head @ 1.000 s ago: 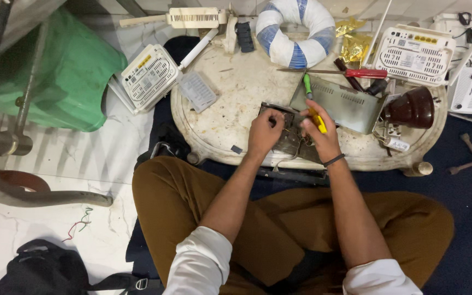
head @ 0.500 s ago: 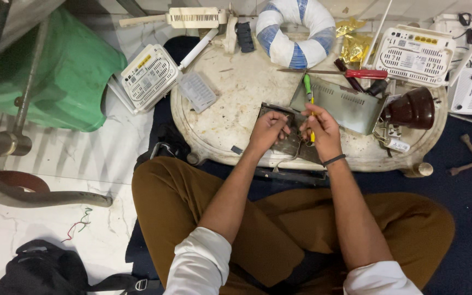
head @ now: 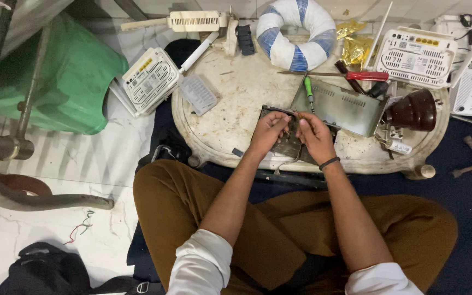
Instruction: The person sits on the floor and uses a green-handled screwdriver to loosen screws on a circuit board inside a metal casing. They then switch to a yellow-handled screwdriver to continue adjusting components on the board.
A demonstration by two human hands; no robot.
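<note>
The board (head: pixel 288 143), a dark circuit board, lies at the near edge of the table (head: pixel 230 117), under both hands. The left hand (head: pixel 269 131) and right hand (head: pixel 313 134) are together over it, fingertips pinched on something small near its top edge; what that is I cannot tell. A second ago the right hand held a green screwdriver (head: pixel 307 90) upright over the board; now the tool lies flat on the grey metal case (head: pixel 338 106) just behind, tip toward the hands. So the driving has stopped and the work has gone to finger handling of a small part.

Room is tight: the case touches the board's far side, a brown dome (head: pixel 413 109) sits at the right, and a red-handled screwdriver (head: pixel 364 76) lies beyond the case. To the left of the board the tabletop is bare as far as a small grey panel (head: pixel 198 94). The board's near side overhangs the rim toward the lap
</note>
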